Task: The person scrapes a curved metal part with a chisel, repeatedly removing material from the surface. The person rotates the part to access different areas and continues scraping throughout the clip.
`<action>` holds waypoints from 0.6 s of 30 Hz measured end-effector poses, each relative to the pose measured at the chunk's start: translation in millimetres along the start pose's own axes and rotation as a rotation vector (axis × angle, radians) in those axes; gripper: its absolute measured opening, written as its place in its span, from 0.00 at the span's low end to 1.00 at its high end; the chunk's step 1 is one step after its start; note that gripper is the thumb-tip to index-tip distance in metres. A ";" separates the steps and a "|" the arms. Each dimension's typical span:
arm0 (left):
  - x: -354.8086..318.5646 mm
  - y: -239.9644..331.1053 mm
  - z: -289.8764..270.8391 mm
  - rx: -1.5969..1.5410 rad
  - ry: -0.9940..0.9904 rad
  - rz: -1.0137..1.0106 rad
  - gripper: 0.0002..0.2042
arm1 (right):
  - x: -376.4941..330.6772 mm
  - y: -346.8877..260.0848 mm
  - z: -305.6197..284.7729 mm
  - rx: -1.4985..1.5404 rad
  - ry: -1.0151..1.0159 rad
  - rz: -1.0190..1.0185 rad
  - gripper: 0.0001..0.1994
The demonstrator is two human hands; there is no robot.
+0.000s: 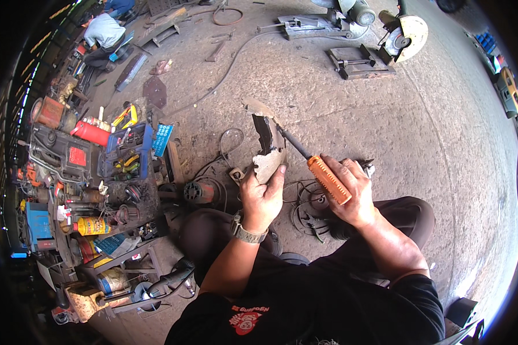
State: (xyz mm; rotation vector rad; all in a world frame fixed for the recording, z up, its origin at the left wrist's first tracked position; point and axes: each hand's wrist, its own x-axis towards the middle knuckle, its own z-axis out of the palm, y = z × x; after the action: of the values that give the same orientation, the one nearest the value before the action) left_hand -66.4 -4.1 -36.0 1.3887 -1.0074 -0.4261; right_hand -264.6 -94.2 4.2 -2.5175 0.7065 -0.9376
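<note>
Far left: a cluttered tool stand with a red canister (91,133) and a blue parts tray (126,150); below them a yellow spray can (91,226) lies on its side. Top left, another person (103,35) crouches on the concrete floor (431,132).

Centre: the left hand (262,198), a metal wristwatch (247,233) on its wrist, is closed around the lower edge of a bent, rusty sheet-metal piece (267,144), fingers curled behind it and thumb pressed on its near face. The piece is held upright above the floor, just ahead of the person's knees.

Right of centre: the right hand (354,192) is wrapped tightly around the orange handle of a screwdriver (319,172); its dark shaft slants up and left, the tip meeting the metal piece near its upper part.

Beneath both hands, black round parts (311,213) lie on the floor. Top right: a chop saw (385,46) stands well apart.
</note>
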 end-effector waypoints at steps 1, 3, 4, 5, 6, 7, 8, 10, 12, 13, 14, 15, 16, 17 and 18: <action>0.1 0.5 0.4 -0.002 -0.001 0.000 0.10 | -1.6 2.1 0.6 0.013 0.010 0.010 0.33; 0.5 2.2 0.1 -0.003 -0.009 -0.002 0.10 | -1.7 3.1 0.9 0.020 0.019 0.013 0.33; 0.6 2.5 0.0 -0.003 -0.013 -0.003 0.10 | -0.2 2.7 1.1 0.013 0.017 0.006 0.33; 0.4 1.9 0.4 -0.012 -0.012 -0.003 0.10 | 0.7 2.2 1.2 0.005 0.016 -0.001 0.32; 0.0 0.8 0.7 -0.019 -0.009 -0.003 0.10 | 0.9 1.5 1.4 0.001 0.006 -0.001 0.32; -0.4 0.2 0.8 -0.027 -0.006 -0.002 0.10 | 0.9 0.9 1.6 -0.003 -0.003 -0.002 0.32; -0.4 0.0 0.6 -0.030 -0.007 -0.003 0.10 | 0.8 0.6 1.7 -0.007 -0.012 -0.002 0.31; 0.4 -0.1 0.5 -0.036 -0.008 -0.005 0.10 | 1.0 0.9 1.9 0.003 0.007 -0.019 0.32; 1.2 -1.3 -0.4 -0.015 -0.003 0.001 0.10 | -0.1 2.1 2.2 0.021 0.019 -0.013 0.32; 1.3 -2.2 -0.8 -0.005 0.000 0.003 0.10 | -1.7 3.8 2.0 0.033 0.021 0.003 0.33; 1.0 -3.3 -0.9 -0.018 0.006 0.001 0.10 | -3.0 5.1 1.4 0.046 0.022 0.018 0.33; 0.9 -4.8 -0.8 -0.031 0.011 0.000 0.10 | -3.4 5.6 -0.1 0.041 0.006 0.026 0.34; 0.7 -6.0 -0.8 -0.043 0.016 -0.002 0.10 | -3.4 5.6 0.0 0.044 0.008 0.022 0.33; 0.5 -7.0 -1.3 -0.052 0.016 -0.017 0.10 | -3.5 5.7 0.2 0.047 0.010 0.018 0.33; 0.1 -8.0 -1.9 -0.061 0.016 -0.032 0.11 | -3.7 5.8 0.2 0.050 0.012 0.014 0.33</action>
State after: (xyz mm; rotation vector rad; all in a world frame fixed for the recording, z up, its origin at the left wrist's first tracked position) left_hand -62.4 -4.6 -43.2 1.3536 -0.9527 -0.4650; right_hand -268.8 -96.7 -0.6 -2.4622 0.6949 -0.9549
